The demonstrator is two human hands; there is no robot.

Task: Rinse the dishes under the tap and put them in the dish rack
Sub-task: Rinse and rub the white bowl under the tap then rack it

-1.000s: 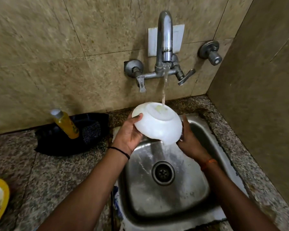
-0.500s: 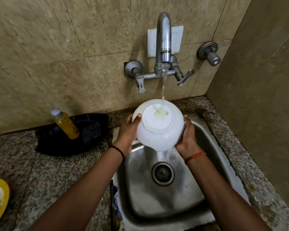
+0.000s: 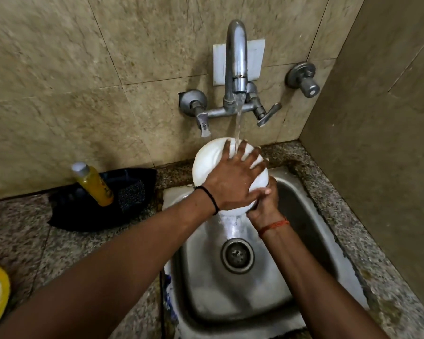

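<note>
White bowl (image 3: 206,159) held upturned over the sink (image 3: 301,192) beneath the running tap (image 3: 235,62) so water sheets off its base, left hand (image 3: 233,179) spread flat across it to rub, right hand (image 3: 264,204) gripping its lower rim for support; soap bottle (image 3: 93,184) on the counter (image 3: 22,241) nearby.
</note>
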